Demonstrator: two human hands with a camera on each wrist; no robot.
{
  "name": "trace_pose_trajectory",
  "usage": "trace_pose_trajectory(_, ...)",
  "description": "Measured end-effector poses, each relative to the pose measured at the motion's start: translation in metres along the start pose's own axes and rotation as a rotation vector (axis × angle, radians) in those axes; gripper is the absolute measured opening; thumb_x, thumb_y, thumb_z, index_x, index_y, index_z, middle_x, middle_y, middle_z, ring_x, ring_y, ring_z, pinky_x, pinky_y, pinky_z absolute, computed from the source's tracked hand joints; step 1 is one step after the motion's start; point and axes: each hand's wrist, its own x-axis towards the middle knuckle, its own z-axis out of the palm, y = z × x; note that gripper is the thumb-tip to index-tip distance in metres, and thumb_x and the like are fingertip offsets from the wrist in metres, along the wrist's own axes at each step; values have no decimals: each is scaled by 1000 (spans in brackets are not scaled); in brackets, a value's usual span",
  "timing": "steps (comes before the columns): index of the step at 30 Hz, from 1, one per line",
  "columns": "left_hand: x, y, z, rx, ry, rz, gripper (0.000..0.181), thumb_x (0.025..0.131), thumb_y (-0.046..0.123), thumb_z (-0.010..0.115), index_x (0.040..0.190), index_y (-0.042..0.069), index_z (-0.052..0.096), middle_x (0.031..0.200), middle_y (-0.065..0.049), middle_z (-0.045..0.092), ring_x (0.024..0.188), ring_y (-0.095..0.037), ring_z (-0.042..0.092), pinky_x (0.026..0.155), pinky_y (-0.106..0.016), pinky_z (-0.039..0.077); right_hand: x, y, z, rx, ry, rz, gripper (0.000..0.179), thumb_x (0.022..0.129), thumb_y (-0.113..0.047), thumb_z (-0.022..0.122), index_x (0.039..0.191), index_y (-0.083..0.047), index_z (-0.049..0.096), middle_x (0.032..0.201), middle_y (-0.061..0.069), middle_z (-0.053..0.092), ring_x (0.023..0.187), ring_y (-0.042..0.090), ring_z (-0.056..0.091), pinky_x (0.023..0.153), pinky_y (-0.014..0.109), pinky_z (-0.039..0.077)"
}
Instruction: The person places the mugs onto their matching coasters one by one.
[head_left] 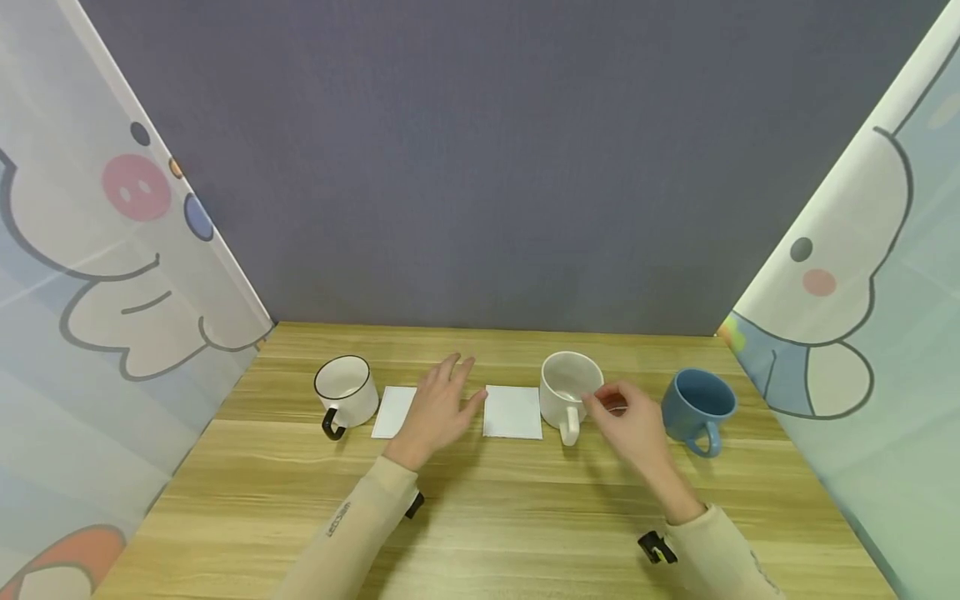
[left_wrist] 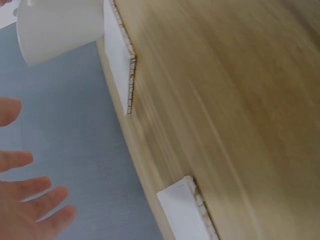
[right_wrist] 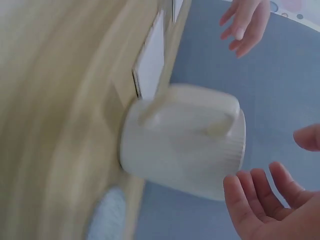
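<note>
My left hand (head_left: pixel 441 408) hovers with fingers spread over a white square coaster (head_left: pixel 393 412), partly hiding it. A second white square coaster (head_left: pixel 513 412) lies to its right, beside a plain white mug (head_left: pixel 561 408) whose handle faces me. Next to that mug's right side is my right hand (head_left: pixel 628 421), its fingers loosely bent. Thumb and fingers stand apart in the right wrist view, with nothing gripped, and the fingertips (right_wrist: pixel 232 187) overlap the mug's rim. Low in that view, a pale rounded piece (right_wrist: pixel 107 215) lies on the table, mostly hidden by the right hand in the head view.
A white mug with black rim and handle (head_left: pixel 347 390) stands at the left of the wooden table (head_left: pixel 480 517). A blue mug (head_left: pixel 697 408) stands right of my right hand. A grey panel (head_left: pixel 495 167) closes the back, and printed cartoon sheets line both sides.
</note>
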Motion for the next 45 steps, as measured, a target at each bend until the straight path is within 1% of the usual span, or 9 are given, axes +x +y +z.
trace_pose_trajectory(2, 1, -1, 2, 5, -11, 6, 60, 106, 42, 52, 153, 5, 42, 155, -24, 38, 140, -43, 40, 115, -59, 34, -3, 2, 0, 22, -31, 48, 25, 95, -29, 72, 98, -5, 71, 93, 8, 71, 88, 22, 66, 74, 26, 54)
trace_pose_trajectory(4, 1, -3, 4, 4, -20, 9, 59, 105, 41, 53, 151, 5, 44, 153, -23, 40, 140, -42, 41, 116, -58, 34, -6, 6, 1, 47, -55, 80, 24, 95, -28, 73, 98, -5, 72, 95, 8, 71, 89, 20, 65, 73, 25, 52)
trace_pose_trajectory(12, 5, -6, 13, -28, -59, 5, 54, 105, 35, 57, 147, 2, 48, 145, -21, 48, 134, -40, 48, 112, -56, 40, -13, 16, 10, 114, -140, 152, 24, 94, -22, 74, 99, 1, 73, 91, 8, 71, 83, 17, 65, 69, 24, 53)
trace_pose_trajectory(18, 6, -9, 17, -15, -105, 10, 56, 105, 35, 56, 148, 2, 46, 144, -21, 49, 132, -40, 50, 111, -55, 41, -16, 17, 16, 235, -236, 246, 31, 94, -25, 75, 103, 4, 71, 93, 10, 70, 85, 29, 69, 76, 38, 61)
trace_pose_trajectory(24, 8, -10, 21, -19, -155, 32, 55, 105, 36, 55, 148, 2, 45, 143, -21, 49, 129, -39, 51, 110, -54, 43, -17, 18, 22, 347, -244, 308, 30, 93, -21, 76, 104, 6, 70, 95, 11, 69, 88, 27, 69, 80, 42, 62)
trace_pose_trajectory(28, 8, -9, 24, -23, -172, 36, 55, 105, 36, 54, 148, 2, 46, 142, -21, 50, 128, -38, 52, 109, -52, 44, -18, 19, 27, 409, -247, 330, 31, 93, -16, 76, 107, 10, 68, 98, 13, 68, 92, 27, 69, 82, 41, 61)
trace_pose_trajectory(34, 10, -10, 30, 10, -196, 48, 54, 105, 36, 56, 146, 2, 48, 138, -18, 53, 124, -34, 55, 104, -49, 48, -17, 24, 34, 461, -261, 346, 28, 95, -13, 72, 109, 11, 67, 99, 12, 67, 93, 26, 69, 85, 40, 61)
trace_pose_trajectory(41, 11, -9, 32, 10, -223, 30, 52, 105, 37, 55, 146, 5, 50, 141, -17, 52, 129, -36, 52, 107, -52, 45, -16, 30, 36, 632, -313, 367, 24, 99, -8, 65, 107, 14, 63, 100, 14, 68, 93, 21, 68, 92, 43, 58)
trace_pose_trajectory(45, 11, -9, 35, 4, -239, 25, 51, 104, 36, 57, 146, 6, 51, 140, -15, 53, 130, -35, 51, 106, -55, 45, -15, 31, 35, 667, -337, 352, 23, 99, -10, 64, 103, 13, 62, 99, 13, 68, 93, 19, 66, 93, 43, 57)
